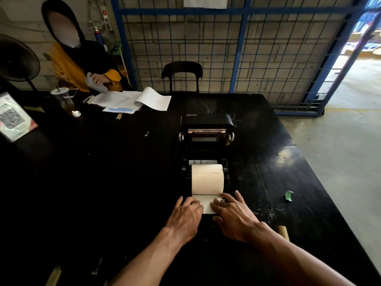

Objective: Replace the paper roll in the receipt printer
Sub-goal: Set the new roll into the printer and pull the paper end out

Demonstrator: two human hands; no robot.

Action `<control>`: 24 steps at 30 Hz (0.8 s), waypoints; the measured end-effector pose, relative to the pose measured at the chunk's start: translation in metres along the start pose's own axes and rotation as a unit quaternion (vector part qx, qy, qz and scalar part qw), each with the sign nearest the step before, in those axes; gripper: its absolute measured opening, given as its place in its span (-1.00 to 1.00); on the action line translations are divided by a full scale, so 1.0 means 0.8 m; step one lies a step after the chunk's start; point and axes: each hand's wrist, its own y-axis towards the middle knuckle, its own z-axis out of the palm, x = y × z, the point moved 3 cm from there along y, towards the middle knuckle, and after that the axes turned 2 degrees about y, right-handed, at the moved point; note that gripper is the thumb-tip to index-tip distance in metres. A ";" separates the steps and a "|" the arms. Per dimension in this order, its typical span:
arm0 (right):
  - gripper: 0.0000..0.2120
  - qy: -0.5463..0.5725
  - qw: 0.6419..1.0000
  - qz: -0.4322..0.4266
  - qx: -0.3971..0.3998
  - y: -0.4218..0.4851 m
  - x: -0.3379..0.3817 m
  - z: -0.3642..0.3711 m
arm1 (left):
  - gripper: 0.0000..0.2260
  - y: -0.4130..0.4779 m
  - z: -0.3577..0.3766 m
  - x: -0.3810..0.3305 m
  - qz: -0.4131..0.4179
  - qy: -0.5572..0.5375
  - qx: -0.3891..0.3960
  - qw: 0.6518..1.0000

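Observation:
A black receipt printer (206, 129) lies on the black table (123, 172) with its lid swung open toward the far side. A white paper roll (207, 178) sits in the printer's bay. Its loose end (206, 202) runs toward me over the front edge. My left hand (186, 217) and my right hand (233, 213) rest side by side on that paper end, fingertips pressing on it at the printer's front. An empty cardboard core (282, 232) lies on the table to the right of my right forearm.
A green scrap (289, 196) lies to the right of the printer. Papers (132, 100), a plastic cup (62, 99) and a QR-code stand (13, 118) are at the far left, where another person sits. A black chair (182, 76) and a blue wire fence (237, 48) stand behind.

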 end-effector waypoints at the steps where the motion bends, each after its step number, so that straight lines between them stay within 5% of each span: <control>1: -0.50 0.003 1.000 -0.003 -0.001 -0.002 -0.001 0.000 | -0.60 -0.002 0.000 -0.001 0.002 -0.004 -0.003 1.000; 5: -0.52 0.030 0.999 -0.008 -0.011 -0.011 -0.002 -0.001 | -0.61 -0.007 0.001 -0.002 -0.011 -0.034 -0.012 0.999; 10: -0.60 0.033 0.999 0.002 -0.019 -0.010 0.003 -0.006 | -0.86 -0.003 -0.007 0.002 -0.008 -0.046 -0.017 0.999; 15: -0.78 0.017 0.998 0.006 -0.059 -0.014 0.009 -0.008 | -0.76 -0.004 -0.008 -0.003 -0.010 -0.052 -0.057 0.997; 24: -0.78 0.007 0.998 -0.008 -0.067 -0.019 0.008 -0.007 | -0.71 -0.021 -0.004 0.005 0.074 -0.064 -0.088 0.991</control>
